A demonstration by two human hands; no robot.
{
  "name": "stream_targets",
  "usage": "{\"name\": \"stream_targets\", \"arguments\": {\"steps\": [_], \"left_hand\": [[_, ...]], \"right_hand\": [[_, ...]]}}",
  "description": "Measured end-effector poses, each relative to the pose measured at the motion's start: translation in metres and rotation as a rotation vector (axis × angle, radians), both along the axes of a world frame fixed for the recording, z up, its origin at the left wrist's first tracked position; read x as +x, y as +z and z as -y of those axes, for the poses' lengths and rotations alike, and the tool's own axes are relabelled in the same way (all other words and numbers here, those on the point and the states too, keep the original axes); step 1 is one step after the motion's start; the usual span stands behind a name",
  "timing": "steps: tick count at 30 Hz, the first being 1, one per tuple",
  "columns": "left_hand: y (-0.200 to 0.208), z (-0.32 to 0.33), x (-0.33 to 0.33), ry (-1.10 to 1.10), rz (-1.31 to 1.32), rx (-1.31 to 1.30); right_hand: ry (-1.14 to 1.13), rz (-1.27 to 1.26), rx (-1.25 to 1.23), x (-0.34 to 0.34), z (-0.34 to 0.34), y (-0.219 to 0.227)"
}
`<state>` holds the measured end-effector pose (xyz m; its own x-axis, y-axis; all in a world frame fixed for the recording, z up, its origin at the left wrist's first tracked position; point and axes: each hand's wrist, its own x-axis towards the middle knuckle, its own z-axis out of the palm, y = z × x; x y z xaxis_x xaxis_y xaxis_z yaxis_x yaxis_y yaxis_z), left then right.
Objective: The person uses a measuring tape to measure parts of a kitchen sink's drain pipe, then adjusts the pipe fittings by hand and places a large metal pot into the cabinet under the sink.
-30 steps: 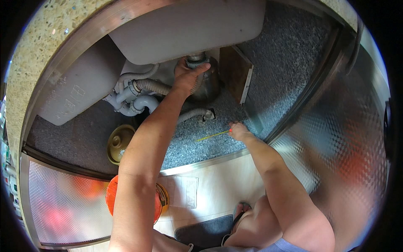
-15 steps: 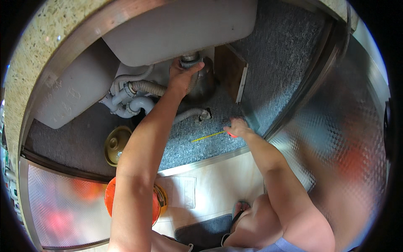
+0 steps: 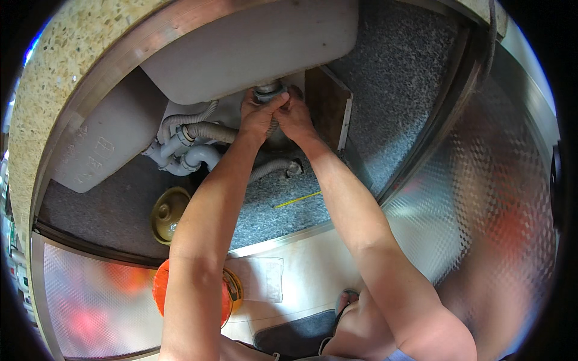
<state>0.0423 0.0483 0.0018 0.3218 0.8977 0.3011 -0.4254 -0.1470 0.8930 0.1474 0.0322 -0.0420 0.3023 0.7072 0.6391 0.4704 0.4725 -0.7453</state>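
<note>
Both hands are up inside the cabinet under the sink basin point(image 3: 241, 48), the left hand point(image 3: 257, 115) and right hand point(image 3: 295, 114) pressed together and closed around the grey drain fitting point(image 3: 269, 93) where it meets the basin's underside. The fitting looks like rigid plastic, light but probably slick, so it is best gripped around its ribbed collar rather than by the soft corrugated hose point(image 3: 211, 131) running off to the left. Fingers hide most of the joint, so how firmly it is clamped is hard to tell.
</note>
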Motion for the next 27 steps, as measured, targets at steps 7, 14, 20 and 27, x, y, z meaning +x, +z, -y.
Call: {"name": "stream_targets", "arguments": {"steps": [7, 14, 20, 27], "left_hand": [[0.004, 0.002, -0.006, -0.028, -0.067, 0.0], [0.004, -0.001, -0.009, 0.021, -0.12, 0.049], [0.002, -0.002, -0.009, 0.035, -0.085, 0.025], [0.01, 0.0, -0.011, -0.035, -0.131, -0.004]], "right_hand": [[0.059, -0.04, -0.051, -0.002, 0.009, 0.006], [0.088, -0.135, -0.153, -0.01, 0.012, 0.007], [0.075, -0.13, 0.013, -0.014, 0.002, 0.004], [0.022, -0.029, -0.048, -0.006, -0.001, 0.004]]}}
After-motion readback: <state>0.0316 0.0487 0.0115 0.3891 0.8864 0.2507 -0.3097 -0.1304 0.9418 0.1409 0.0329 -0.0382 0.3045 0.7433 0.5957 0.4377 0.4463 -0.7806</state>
